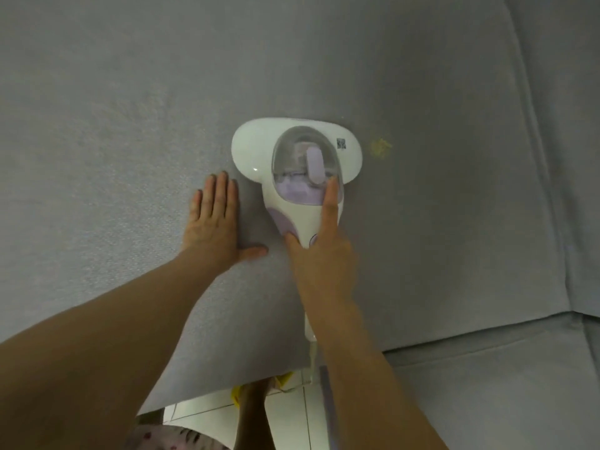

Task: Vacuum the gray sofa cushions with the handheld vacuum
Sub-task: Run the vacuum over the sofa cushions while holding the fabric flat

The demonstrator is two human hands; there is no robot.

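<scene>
A white and lilac handheld vacuum lies flat on the gray sofa cushion, its wide head pointing away from me. My right hand grips its handle from above, index finger stretched along the clear dust cup and thumb on the left side. My left hand rests flat on the cushion just left of the vacuum, fingers straight and together. A small patch of yellow crumbs sits on the fabric just right of the vacuum head.
A seam separates this cushion from another gray cushion on the right. The vacuum's white cord drops off the front edge toward the white tiled floor, where my foot shows.
</scene>
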